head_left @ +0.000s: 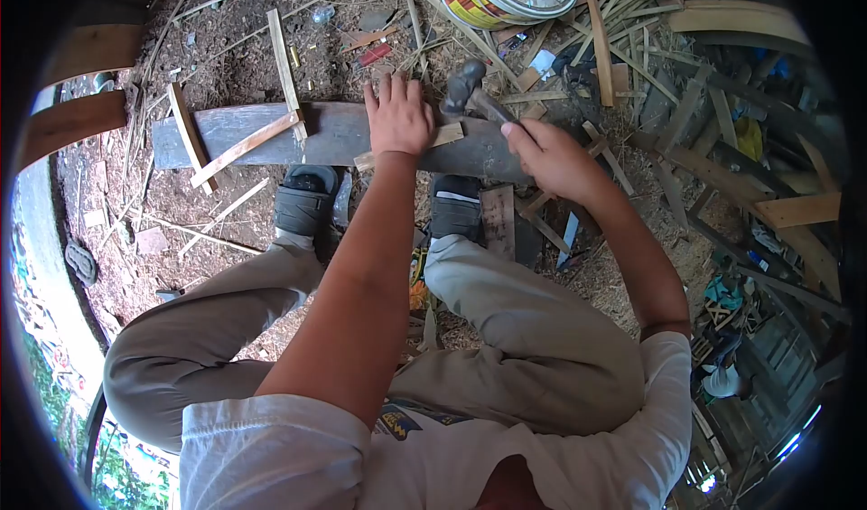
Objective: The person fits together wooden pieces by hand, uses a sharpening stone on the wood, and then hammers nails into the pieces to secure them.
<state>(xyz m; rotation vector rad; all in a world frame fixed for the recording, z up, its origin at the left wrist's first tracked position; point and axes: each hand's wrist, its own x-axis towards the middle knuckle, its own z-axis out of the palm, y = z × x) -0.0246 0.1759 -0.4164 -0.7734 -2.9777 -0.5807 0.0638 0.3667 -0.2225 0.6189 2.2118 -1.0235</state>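
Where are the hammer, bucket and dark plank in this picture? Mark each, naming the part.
Hammer (463,86), head camera view: its metal head.
Bucket (464,0), head camera view: its coloured side wall.
Dark plank (338,134), head camera view: its bare upper face.

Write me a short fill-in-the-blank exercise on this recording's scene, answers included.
The right hand holds the hammer by its ____.
The left hand lies palm ____ over the long dark board.
The hammer's head shows between the two ____.
The person's shirt is ____.
Missing words: handle; down; hands; white.
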